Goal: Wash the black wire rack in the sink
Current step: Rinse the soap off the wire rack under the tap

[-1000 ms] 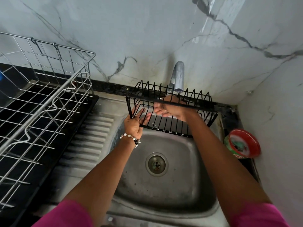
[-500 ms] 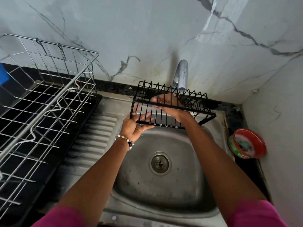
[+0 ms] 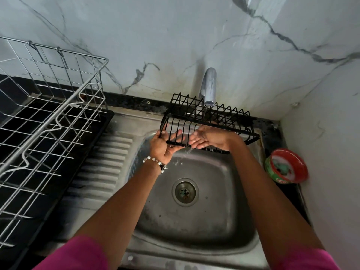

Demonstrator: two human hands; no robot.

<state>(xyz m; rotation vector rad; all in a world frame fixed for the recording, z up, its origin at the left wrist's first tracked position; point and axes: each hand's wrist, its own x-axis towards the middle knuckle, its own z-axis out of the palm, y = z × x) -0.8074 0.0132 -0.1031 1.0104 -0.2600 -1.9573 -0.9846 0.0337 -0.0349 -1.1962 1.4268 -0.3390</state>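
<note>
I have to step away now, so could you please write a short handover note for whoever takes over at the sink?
Left hand grips the black wire rack at its left end. Right hand is open, fingers flat against the rack's underside. The rack is held above the sink, under the tap; water runs through it. Done: rinsing under way. Left: finish rubbing and rinsing the rack, then set it down.

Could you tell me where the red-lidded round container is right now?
In the head view, the red-lidded container sits tilted at the right, on the dark counter beside the sink's right edge, against the side wall.
</note>
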